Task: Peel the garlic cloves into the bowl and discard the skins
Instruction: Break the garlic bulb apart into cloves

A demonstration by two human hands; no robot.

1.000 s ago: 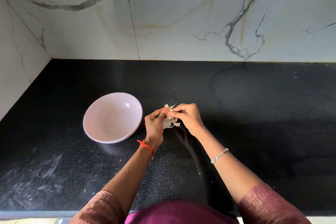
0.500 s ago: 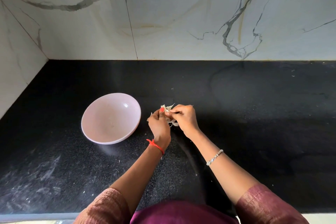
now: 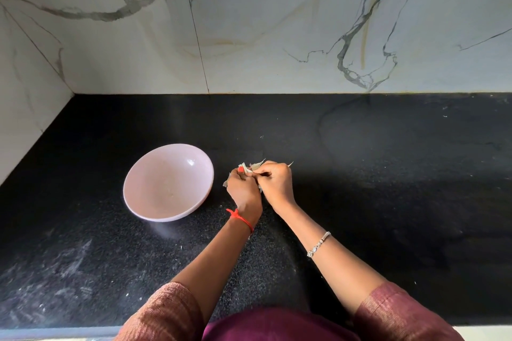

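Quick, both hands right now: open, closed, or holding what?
Left hand: fingers curled round the garlic.
Right hand: pinching the same garlic.

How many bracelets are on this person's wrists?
2: a red thread on the left wrist and a silver bracelet on the right wrist. The sleeves could hide others higher up.

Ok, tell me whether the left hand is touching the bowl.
Apart. The head view shows a strip of black counter between the left hand and the right rim of the bowl.
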